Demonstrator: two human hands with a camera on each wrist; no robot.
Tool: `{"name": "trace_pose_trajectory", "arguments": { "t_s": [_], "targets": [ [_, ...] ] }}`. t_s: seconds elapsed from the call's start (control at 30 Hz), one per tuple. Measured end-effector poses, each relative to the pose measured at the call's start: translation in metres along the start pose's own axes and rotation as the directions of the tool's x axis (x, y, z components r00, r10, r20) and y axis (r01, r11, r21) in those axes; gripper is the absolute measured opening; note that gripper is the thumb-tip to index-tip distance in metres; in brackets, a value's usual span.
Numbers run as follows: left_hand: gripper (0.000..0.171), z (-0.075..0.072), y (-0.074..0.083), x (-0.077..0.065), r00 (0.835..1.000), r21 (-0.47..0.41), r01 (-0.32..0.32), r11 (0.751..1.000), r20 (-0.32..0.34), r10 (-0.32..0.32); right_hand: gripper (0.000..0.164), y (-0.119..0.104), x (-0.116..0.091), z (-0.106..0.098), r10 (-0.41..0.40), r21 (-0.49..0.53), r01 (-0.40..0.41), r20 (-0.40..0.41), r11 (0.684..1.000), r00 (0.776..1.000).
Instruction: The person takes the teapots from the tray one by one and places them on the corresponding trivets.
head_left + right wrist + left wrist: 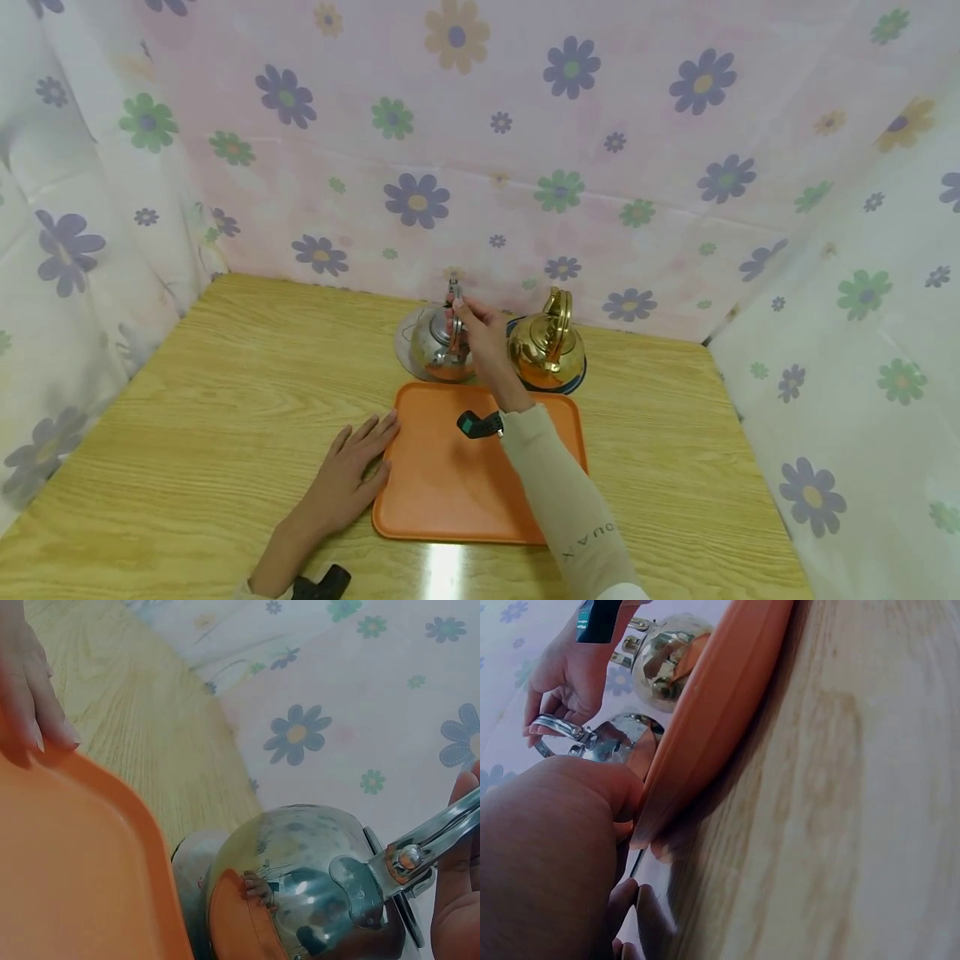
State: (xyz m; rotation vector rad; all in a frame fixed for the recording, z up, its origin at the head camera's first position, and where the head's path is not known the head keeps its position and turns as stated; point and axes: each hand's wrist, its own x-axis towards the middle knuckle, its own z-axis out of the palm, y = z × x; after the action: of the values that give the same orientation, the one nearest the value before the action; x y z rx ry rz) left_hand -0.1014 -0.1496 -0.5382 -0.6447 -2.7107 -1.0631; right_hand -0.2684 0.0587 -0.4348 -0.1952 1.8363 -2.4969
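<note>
My right hand (486,333) grips the raised handle of a silver kettle (435,346), fingers curled round it; the right wrist view shows the shiny kettle body (300,877) up close. The silver kettle is over a pale round mat (406,342) behind the tray; whether it touches the mat I cannot tell. My left hand (348,475) lies with fairly straight fingers against the left edge of an orange tray (442,492). In the left wrist view, the thumb touches the tray's rim. A gold kettle (543,346) stands just right of the silver one, its handle up.
Beneath the gold kettle lies a dark-rimmed round mat (576,382). Everything stands on a wood-grain table (225,417). A flower-patterned cloth (487,158) hangs behind the table and along both sides.
</note>
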Motion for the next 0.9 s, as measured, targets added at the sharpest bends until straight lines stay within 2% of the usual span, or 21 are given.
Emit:
{"name": "trace_pose_trajectory", "arguments": {
  "t_s": [0.33, 0.9],
  "targets": [
    [0.051, -0.0007, 0.0012, 0.0006, 1.000, 0.002, 0.010, 1.000, 0.017, -0.010, 0.031, 0.0068, 0.0000, 0.0017, -0.048, -0.022, 0.048, 0.012, 0.999, 0.999],
    [0.052, -0.0001, 0.0004, 0.0014, 1.000, -0.013, 0.007, 1.000, 0.026, -0.007, 0.030, 0.0049, 0.0016, -0.0035, -0.011, -0.062, 0.015, 0.066, 0.998, 0.998]
  ]
}}
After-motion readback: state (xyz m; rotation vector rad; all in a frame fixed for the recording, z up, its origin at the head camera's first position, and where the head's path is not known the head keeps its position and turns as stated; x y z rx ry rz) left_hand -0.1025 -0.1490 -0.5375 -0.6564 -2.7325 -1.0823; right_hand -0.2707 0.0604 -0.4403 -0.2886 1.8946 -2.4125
